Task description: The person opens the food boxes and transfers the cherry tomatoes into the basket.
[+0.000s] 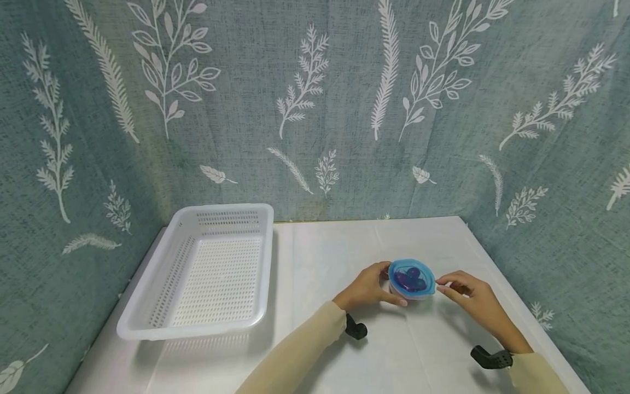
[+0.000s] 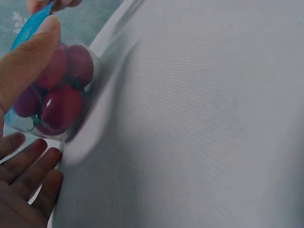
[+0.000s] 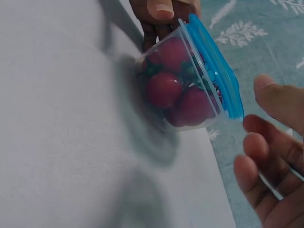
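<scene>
A clear plastic tub (image 3: pixel 149 114) of round red fruits (image 3: pixel 164 90) with green stems sits toward one o'clock of centre, its bright blue lid (image 3: pixel 218 69) facing two. At twelve, the left hand (image 3: pixel 166 12) is at the tub's far side. At four, the right hand's (image 3: pixel 282 145) index fingertip meets the lid's corner, thumb apart. White cloth (image 3: pixel 57 118) spreads at nine; grey-green leaf-printed fabric (image 3: pixel 275 57) fills two.
</scene>
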Demonstrator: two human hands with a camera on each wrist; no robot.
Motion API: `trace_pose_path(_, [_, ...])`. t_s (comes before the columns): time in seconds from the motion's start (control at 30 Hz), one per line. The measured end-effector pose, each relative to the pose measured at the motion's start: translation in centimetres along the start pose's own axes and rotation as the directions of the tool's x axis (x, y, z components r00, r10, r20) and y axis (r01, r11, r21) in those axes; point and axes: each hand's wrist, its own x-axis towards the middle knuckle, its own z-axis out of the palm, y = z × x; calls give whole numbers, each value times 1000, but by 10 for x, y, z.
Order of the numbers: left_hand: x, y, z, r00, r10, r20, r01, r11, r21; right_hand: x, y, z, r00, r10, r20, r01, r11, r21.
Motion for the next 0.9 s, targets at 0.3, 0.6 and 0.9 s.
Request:
trace_pose_path(0.3, [-5,-1,-1,1000,-14,0,14,998,-62,-2,-5,2,921,325,214,-358,923,140])
trace_pose_path(0.6, [-3,-3,5,999,6,-38,-9,997,-77,-1,-5,11,861,409,302,-491,822,288])
trace_pose_path(0.9, [-1,-7,13,999,18,-42,-22,994,-109,-2,-8,14,846,411,340,-524,758,389])
